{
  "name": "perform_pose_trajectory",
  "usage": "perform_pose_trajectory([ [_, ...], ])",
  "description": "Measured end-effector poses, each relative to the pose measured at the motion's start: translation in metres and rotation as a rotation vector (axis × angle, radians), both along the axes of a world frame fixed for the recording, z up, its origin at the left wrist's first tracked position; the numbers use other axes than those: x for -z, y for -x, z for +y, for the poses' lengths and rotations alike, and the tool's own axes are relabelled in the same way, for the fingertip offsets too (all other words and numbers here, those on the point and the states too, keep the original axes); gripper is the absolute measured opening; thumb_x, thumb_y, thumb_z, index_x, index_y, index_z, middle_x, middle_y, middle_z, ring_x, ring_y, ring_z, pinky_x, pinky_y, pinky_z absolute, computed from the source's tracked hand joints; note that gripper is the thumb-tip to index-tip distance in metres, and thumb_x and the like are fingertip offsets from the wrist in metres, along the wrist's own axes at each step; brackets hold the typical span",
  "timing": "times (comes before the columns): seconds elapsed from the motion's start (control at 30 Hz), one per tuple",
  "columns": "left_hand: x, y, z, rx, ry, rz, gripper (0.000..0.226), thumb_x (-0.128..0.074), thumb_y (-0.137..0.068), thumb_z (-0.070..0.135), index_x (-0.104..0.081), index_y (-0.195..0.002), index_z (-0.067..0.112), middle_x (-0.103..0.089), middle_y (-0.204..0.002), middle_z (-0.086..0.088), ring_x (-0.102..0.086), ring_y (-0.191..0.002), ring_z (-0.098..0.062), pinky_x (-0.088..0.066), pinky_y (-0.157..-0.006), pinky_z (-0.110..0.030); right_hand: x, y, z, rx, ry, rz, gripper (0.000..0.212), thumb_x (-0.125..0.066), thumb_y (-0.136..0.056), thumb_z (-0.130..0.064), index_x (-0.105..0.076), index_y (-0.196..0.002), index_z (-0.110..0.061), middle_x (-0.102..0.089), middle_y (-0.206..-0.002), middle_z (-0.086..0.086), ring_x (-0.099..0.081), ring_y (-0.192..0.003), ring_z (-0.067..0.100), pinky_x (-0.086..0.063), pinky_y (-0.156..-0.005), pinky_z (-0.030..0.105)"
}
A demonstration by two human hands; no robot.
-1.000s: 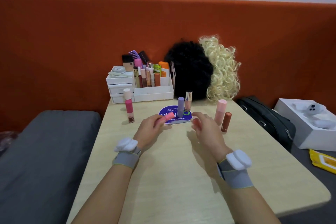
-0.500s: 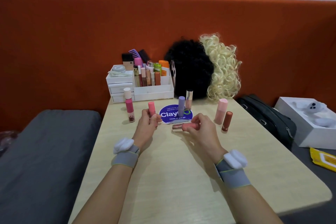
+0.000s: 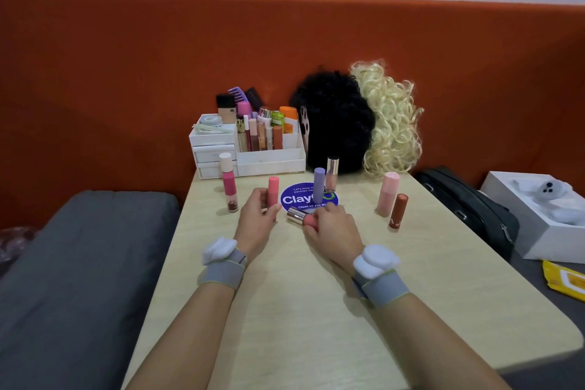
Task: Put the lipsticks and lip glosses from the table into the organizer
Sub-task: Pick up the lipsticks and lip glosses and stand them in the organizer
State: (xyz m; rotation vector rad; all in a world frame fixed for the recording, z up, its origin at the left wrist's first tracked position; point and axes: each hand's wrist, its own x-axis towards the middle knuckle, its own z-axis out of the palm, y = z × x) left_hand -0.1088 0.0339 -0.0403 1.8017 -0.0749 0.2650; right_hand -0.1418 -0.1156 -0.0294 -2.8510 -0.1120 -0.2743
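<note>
My left hand [image 3: 258, 218] grips a coral-pink lipstick [image 3: 273, 191], held upright just above the table. My right hand [image 3: 332, 228] is closed on a pink lip gloss with a rose-gold cap [image 3: 299, 217], lying sideways near the table's middle. Standing loose on the table are a magenta gloss with a white cap [image 3: 228, 182], a lilac tube [image 3: 318, 189], a clear gloss with a metallic cap [image 3: 331, 174], a pale pink tube [image 3: 387, 194] and a brown-red tube [image 3: 398, 211]. The white organizer [image 3: 269, 160] stands at the table's back left, holding several cosmetics.
A round blue sticker [image 3: 296, 199] is on the wooden table [image 3: 316, 294]. A black wig [image 3: 335, 117] and a blond wig [image 3: 392, 120] sit behind. A black bag [image 3: 468, 206], a white box [image 3: 538, 215] and a yellow packet [image 3: 566, 282] lie to the right; a grey cushion [image 3: 79, 263] to the left.
My left hand has turned the coral-pink lipstick from slanting to upright. My right hand has closed around the rose-gold capped gloss lying on the table.
</note>
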Motion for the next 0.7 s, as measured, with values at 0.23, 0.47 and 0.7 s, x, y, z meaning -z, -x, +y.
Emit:
perform_pose_trajectory([
  [0.23, 0.007, -0.009, 0.003, -0.042, 0.111, -0.005, 0.014, -0.053, -0.090, 0.003, -0.056, -0.102, 0.009, -0.058, -0.074, 0.002, -0.054, -0.067, -0.014, -0.054, -0.067, -0.035, 0.004, -0.021, 0.032, -0.040, -0.479, -0.094, 0.022, -0.040, -0.097, -0.021, -0.057, -0.099, -0.008, -0.064, -0.100, 0.011, -0.057, -0.090, 0.029, -0.041, -0.073, 0.033],
  [0.47, 0.009, -0.012, 0.000, -0.008, 0.148, -0.012, 0.019, -0.048, -0.095, 0.010, -0.054, -0.113, 0.013, -0.060, -0.088, 0.005, -0.057, -0.072, -0.007, -0.047, -0.049, -0.012, 0.003, -0.025, 0.026, -0.059, -1.159, -0.052, 0.036, -0.042, -0.097, -0.013, -0.036, -0.131, -0.024, -0.058, -0.102, -0.001, -0.065, -0.094, 0.030, -0.056, -0.086, 0.046],
  [0.7, 0.008, -0.009, 0.000, 0.026, 0.147, -0.005, 0.014, -0.045, -0.096, 0.017, -0.054, -0.106, 0.022, -0.062, -0.093, 0.000, -0.058, -0.075, -0.014, -0.049, -0.049, -0.012, 0.001, -0.024, 0.024, -0.128, -1.305, 0.046, 0.062, -0.039, -0.098, -0.003, -0.012, -0.147, -0.030, -0.059, -0.094, -0.005, -0.062, -0.087, 0.026, -0.050, -0.090, 0.056],
])
